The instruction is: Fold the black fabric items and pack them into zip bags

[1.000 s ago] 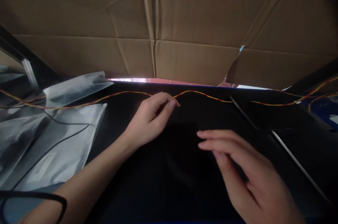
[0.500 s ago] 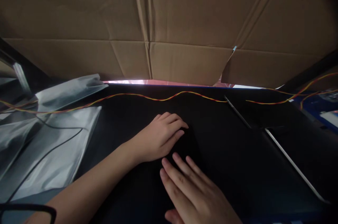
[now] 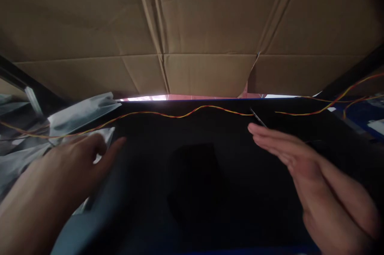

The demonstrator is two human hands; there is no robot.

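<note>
My left hand (image 3: 75,163), blurred by motion, hovers over the clear plastic bags at the left, thumb stretched away from the curled fingers and nothing visible in its grasp. On the right, my right hand (image 3: 288,159) is held edge-on with its fingers straight and together, empty. Its fingertips are near a thin grey-edged strip (image 3: 258,117) on the black tabletop (image 3: 144,139). Between the hands is a very dark patch (image 3: 195,167); whether it is a black object or a shadow I cannot tell. A plastic bag (image 3: 82,115) lies beyond my left hand.
Twisted red and yellow wires (image 3: 177,116) run across the back of the table. Behind them stands a creased brown cardboard sheet (image 3: 207,71). Dark frame bars (image 3: 357,73) slope down at both sides. A blue bin-like thing (image 3: 360,115) is at the far right.
Both hands were close together over the middle of the table. Since then my left hand has swung left to the bags, and my right hand has moved right and turned on edge.
</note>
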